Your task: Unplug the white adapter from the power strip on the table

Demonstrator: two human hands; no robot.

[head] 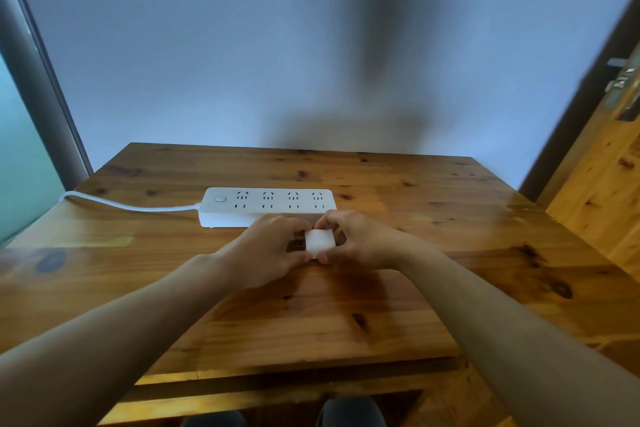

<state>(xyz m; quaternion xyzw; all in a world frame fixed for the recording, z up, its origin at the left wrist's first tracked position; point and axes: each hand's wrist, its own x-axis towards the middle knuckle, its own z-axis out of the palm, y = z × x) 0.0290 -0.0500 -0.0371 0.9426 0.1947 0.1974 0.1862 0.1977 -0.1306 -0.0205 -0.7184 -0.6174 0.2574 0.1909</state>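
Held the white adapter [319,242] pinched between left hand [273,246] and right hand [360,241], just at 6 o'clock of the power strip [268,206]. Sockets all showed bare. Best kept level, prongs clear of the table [450,218].

head | worn high, faces forward-down; close over table [450,204]; single view
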